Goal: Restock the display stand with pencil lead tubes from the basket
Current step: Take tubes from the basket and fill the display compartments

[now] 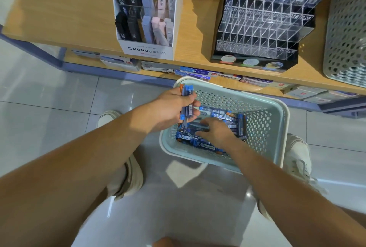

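Observation:
A pale green perforated basket (277, 120) stands on the floor between my feet, its bottom covered with blue pencil lead tubes (227, 118). My left hand (170, 108) hovers over the basket's left rim and grips a bundle of several blue lead tubes (187, 101). My right hand (215, 131) reaches down into the basket, fingers on a tube lying in the pile; whether it grips the tube is unclear. The clear acrylic display stand (263, 27) sits on the wooden shelf above, its upper rows filled with tubes and its lower slots bare.
A white cardboard display (146, 48) of black, lilac and pink lead cases stands left of the acrylic stand. A second perforated basket (346, 32) sits at the shelf's right end. Boxed stock lines the lower shelf (198, 72). Glossy tiled floor lies all around.

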